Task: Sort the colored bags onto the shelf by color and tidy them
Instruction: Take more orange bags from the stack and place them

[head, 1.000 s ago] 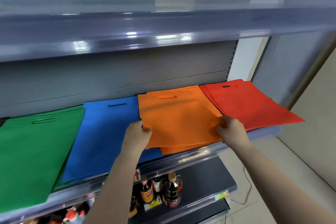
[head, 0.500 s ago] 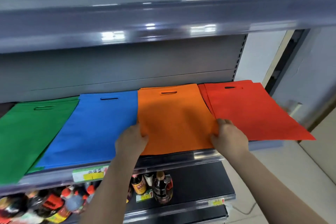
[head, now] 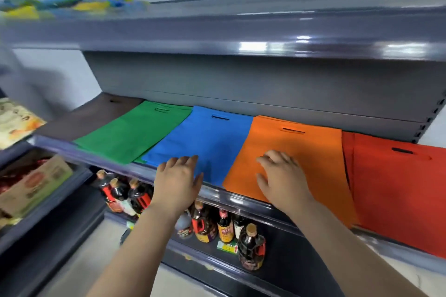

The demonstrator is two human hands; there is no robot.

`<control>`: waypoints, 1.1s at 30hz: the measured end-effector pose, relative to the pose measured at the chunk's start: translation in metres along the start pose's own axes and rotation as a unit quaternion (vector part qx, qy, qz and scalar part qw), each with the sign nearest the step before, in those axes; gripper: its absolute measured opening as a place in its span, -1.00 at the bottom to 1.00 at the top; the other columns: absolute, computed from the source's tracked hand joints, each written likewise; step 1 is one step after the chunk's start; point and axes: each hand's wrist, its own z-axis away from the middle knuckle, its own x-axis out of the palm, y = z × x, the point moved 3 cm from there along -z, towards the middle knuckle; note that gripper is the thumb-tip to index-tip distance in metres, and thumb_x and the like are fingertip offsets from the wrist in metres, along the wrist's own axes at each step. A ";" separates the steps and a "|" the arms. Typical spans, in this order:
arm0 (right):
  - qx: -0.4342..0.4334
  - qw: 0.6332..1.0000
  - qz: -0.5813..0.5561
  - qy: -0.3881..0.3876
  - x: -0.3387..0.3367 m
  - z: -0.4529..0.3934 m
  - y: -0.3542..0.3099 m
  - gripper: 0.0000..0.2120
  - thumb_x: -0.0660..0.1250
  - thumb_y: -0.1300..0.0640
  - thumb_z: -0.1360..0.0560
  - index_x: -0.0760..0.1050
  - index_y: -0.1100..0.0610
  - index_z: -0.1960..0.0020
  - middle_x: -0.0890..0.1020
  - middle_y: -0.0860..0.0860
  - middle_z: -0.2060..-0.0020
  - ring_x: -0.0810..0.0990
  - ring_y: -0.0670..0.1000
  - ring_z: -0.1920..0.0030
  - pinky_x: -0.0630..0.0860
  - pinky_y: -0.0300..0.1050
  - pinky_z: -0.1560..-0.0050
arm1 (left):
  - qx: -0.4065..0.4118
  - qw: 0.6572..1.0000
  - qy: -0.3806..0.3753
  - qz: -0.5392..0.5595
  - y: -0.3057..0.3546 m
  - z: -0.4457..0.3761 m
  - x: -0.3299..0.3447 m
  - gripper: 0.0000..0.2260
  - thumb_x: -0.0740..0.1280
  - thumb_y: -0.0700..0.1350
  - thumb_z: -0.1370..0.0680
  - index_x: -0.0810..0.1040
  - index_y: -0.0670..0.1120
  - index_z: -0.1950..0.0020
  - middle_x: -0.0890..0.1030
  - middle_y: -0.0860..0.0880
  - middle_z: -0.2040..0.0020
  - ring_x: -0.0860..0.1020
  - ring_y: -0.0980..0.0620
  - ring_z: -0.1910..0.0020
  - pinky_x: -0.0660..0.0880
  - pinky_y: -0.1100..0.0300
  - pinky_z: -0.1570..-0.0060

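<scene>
Where the grey shelf (head: 135, 169) runs across the middle, four flat piles of bags are laid side by side. The green bags (head: 135, 132) are seen on the left, next come the blue bags (head: 207, 137), then the orange bags (head: 301, 152), and the red bags (head: 398, 190) are set on the far right. Each pile touches or slightly overlaps the one beside it, and the red bags hang a little over the front edge.

The left hand (head: 178, 181) is held flat with straight fingers over the front edge of the blue bags. The right hand (head: 282, 176) is spread flat on the orange bags. Nothing is gripped by either hand, and the hands are kept apart.

Dark sauce bottles (head: 224, 226) are stood on the lower shelf. A blurry heap of blue and yellow bags (head: 72, 2) is seen on the top shelf at the left.
</scene>
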 end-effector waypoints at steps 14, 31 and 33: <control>-0.293 0.954 -0.039 -0.041 0.013 -0.107 -0.264 -0.56 0.15 0.04 -0.58 0.25 0.05 -0.44 0.31 0.00 -0.40 0.28 0.06 -0.38 0.25 -0.02 -0.32 | -0.220 0.968 0.018 -0.119 -0.214 0.060 -0.078 -0.61 0.27 0.04 -0.54 0.47 -0.08 -0.33 0.54 -0.07 -0.24 0.46 -0.16 -0.25 0.32 -0.02 -0.19; -0.464 0.885 -0.048 -0.003 0.040 -0.170 -0.581 -0.60 0.16 0.04 -0.58 0.26 0.06 -0.40 0.38 -0.01 -0.35 0.30 0.05 -0.36 0.28 0.02 -0.31 | -0.381 0.900 0.042 -0.209 -0.475 0.150 -0.162 -0.54 0.11 0.11 -0.61 0.19 0.00 -0.48 0.35 0.03 -0.42 0.32 -0.03 -0.38 0.23 0.06 -0.31; -0.479 0.876 -0.054 -0.002 0.042 -0.175 -0.610 -0.59 0.15 0.04 -0.58 0.25 0.05 -0.41 0.38 -0.02 -0.34 0.30 0.05 -0.35 0.29 0.02 -0.31 | -0.397 0.892 0.046 -0.212 -0.496 0.158 -0.170 -0.55 0.11 0.09 -0.61 0.19 0.01 -0.48 0.35 0.04 -0.41 0.31 -0.03 -0.38 0.21 0.06 -0.32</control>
